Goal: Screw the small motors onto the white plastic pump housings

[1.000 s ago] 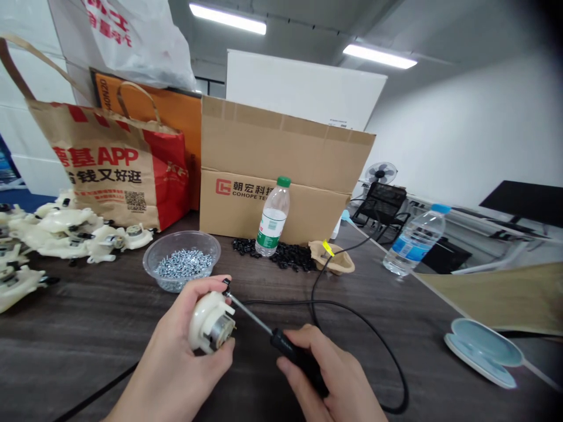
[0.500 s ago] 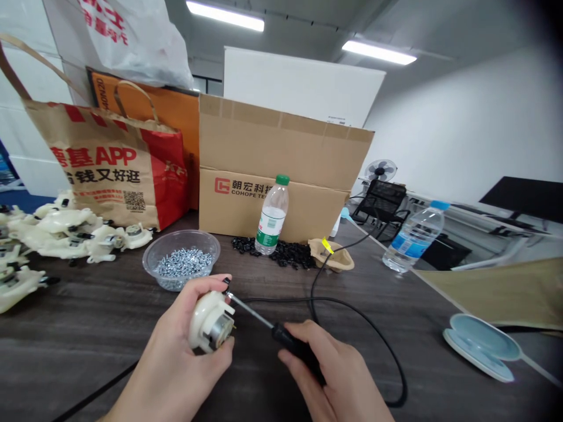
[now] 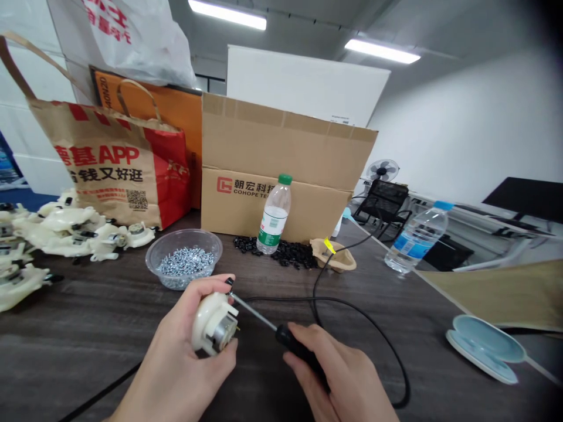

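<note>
My left hand [image 3: 185, 351] is shut around a white plastic housing [image 3: 212, 321], with a small silver DC motor [image 3: 225, 331] set in its face. My right hand [image 3: 341, 372] grips the black handle of a corded electric screwdriver [image 3: 299, 350]. Its thin steel shaft [image 3: 254, 312] runs up and left to the top edge of the housing. The tip sits against the housing near my left fingertips, and the exact contact point is hidden. A black cord [image 3: 352, 306] leads away from the screwdriver across the table.
A clear plastic bowl of silver screws [image 3: 185, 264] stands just beyond my hands. Several white housings [image 3: 65, 231] lie heaped at left. Behind are black small parts [image 3: 281, 253], a water bottle [image 3: 275, 223], a cardboard box [image 3: 272, 158] and a paper bag [image 3: 109, 164].
The white housing has turned slightly in my left hand, with the motor face rotating a little to the right. The screwdriver tip stays at the housing's top edge.
</note>
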A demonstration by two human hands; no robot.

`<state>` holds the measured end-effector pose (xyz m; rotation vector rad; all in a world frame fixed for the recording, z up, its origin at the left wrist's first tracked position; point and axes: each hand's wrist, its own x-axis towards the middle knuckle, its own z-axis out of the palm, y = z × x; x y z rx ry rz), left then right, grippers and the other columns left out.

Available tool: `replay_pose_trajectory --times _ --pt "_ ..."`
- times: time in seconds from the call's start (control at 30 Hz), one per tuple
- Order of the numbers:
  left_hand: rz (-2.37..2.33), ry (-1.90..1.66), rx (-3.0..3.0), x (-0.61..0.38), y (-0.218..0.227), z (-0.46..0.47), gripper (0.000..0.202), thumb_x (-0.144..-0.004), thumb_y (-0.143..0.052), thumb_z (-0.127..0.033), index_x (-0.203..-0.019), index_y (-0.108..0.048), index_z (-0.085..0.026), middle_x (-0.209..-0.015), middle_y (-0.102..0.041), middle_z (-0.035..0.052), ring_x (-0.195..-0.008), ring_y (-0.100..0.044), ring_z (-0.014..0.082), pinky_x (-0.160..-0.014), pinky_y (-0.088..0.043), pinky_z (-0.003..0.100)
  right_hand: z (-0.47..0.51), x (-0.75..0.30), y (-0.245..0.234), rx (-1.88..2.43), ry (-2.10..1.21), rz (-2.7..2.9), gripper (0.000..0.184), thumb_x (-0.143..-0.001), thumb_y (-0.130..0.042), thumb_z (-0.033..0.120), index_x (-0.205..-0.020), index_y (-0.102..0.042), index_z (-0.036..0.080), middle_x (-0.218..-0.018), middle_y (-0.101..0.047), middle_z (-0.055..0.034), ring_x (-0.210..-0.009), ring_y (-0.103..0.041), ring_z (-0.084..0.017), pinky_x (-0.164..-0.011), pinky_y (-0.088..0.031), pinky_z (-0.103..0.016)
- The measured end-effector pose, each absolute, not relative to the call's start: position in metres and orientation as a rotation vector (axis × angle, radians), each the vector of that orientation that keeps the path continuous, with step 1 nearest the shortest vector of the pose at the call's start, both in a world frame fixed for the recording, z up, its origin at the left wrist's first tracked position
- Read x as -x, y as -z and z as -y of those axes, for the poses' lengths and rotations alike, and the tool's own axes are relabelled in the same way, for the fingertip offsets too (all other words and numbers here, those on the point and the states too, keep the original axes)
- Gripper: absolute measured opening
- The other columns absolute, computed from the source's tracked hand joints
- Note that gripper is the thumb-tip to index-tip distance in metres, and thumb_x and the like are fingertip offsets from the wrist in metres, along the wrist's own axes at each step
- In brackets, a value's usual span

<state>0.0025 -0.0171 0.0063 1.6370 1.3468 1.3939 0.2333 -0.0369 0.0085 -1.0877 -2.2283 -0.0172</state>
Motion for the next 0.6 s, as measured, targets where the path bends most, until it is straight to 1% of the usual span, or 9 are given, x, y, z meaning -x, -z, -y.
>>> replay_pose_trajectory --times 0.07,0.1,0.13,0.2,0.23,0.27,0.37,0.47,0.6 --pt "-1.336 -1.413 -1.653 -0.003 -0.007 0.018 0.039 -0.076 -0.065 -0.017 -0.111 -0.058 -0.034 -0.135 -0.065 -0.002 -0.125 -0.063 0.0253 -0.099 -0.052 0.038 0.038 -0.235 -0.006 1.076 0.092 2.276 0.019 -0.106 -0.044 0.02 -0.121 -0.055 0.017 -0.085 -0.074 -0.0054 -0.065 -0.073 -0.019 -0.054 -0.052 -0.024" --pt "-1.334 -1.425 -1.654 -0.004 -0.007 0.018 0.038 -0.076 -0.064 -0.017 -0.11 -0.058 -0.034 -0.136 -0.064 -0.0019 -0.127 -0.062 0.0254 -0.1 -0.051 0.039 0.038 -0.234 -0.006 1.085 0.047 2.283 0.018 -0.107 -0.042 0.021 -0.116 -0.057 0.017 -0.079 -0.073 -0.0038 -0.059 -0.072 -0.018 -0.05 -0.05 -0.024" --pt "-1.331 -1.435 -1.652 -0.004 -0.007 0.019 0.037 -0.076 -0.064 -0.017 -0.109 -0.059 -0.034 -0.138 -0.063 -0.0017 -0.128 -0.061 0.0257 -0.101 -0.051 0.039 0.039 -0.233 -0.007 1.097 -0.042 2.268 0.02 -0.108 -0.04 0.023 -0.109 -0.059 0.018 -0.071 -0.07 -0.001 -0.052 -0.068 -0.016 -0.046 -0.047 -0.023" --pt "-1.323 -1.446 -1.649 -0.005 -0.006 0.018 0.036 -0.076 -0.064 -0.017 -0.108 -0.059 -0.033 -0.139 -0.063 -0.0008 -0.128 -0.061 0.0261 -0.101 -0.05 0.04 0.039 -0.228 -0.01 1.121 -0.269 2.201 0.031 -0.109 -0.036 0.025 -0.09 -0.059 0.022 -0.054 -0.059 0.0053 -0.04 -0.057 -0.013 -0.039 -0.04 -0.022" --pt "-1.32 -1.443 -1.648 -0.005 -0.005 0.018 0.036 -0.076 -0.064 -0.017 -0.108 -0.058 -0.033 -0.139 -0.063 -0.0004 -0.128 -0.061 0.0261 -0.101 -0.05 0.04 0.038 -0.226 -0.012 1.128 -0.354 2.163 0.034 -0.11 -0.035 0.026 -0.084 -0.057 0.023 -0.05 -0.053 0.0072 -0.037 -0.053 -0.012 -0.038 -0.038 -0.022" --pt "-1.314 -1.436 -1.651 -0.005 -0.005 0.018 0.037 -0.076 -0.065 -0.016 -0.108 -0.058 -0.033 -0.138 -0.064 -0.0002 -0.129 -0.061 0.0261 -0.1 -0.05 0.04 0.038 -0.224 -0.014 1.143 -0.404 2.135 0.034 -0.109 -0.035 0.026 -0.083 -0.056 0.024 -0.049 -0.051 0.0077 -0.038 -0.053 -0.012 -0.038 -0.038 -0.021" --pt "-1.311 -1.4 -1.646 -0.004 -0.006 0.018 0.04 -0.075 -0.066 -0.016 -0.11 -0.057 -0.033 -0.138 -0.064 -0.0003 -0.128 -0.061 0.0257 -0.097 -0.051 0.038 0.038 -0.222 -0.019 1.221 -0.381 2.081 0.007 -0.098 -0.051 0.021 -0.097 -0.058 0.024 -0.067 -0.065 0.0041 -0.055 -0.065 -0.015 -0.052 -0.05 -0.021" --pt "-1.315 -1.416 -1.587 -0.006 -0.01 0.021 0.038 -0.075 -0.066 -0.019 -0.109 -0.056 -0.034 -0.136 -0.065 -0.0016 -0.126 -0.062 0.0246 -0.097 -0.051 0.037 0.04 -0.226 -0.018 1.194 -0.282 2.096 0.014 -0.092 -0.053 0.013 -0.1 -0.056 0.023 -0.08 -0.069 0.0003 -0.065 -0.069 -0.016 -0.058 -0.054 -0.023" --pt "-1.327 -1.472 -1.497 -0.012 -0.017 0.025 0.031 -0.077 -0.065 -0.024 -0.105 -0.058 -0.034 -0.134 -0.066 -0.0027 -0.129 -0.059 0.0244 -0.1 -0.048 0.037 0.043 -0.232 -0.012 1.059 0.042 2.227 0.023 -0.098 -0.049 0.011 -0.118 -0.058 0.018 -0.084 -0.072 -0.0052 -0.065 -0.072 -0.019 -0.053 -0.054 -0.025"
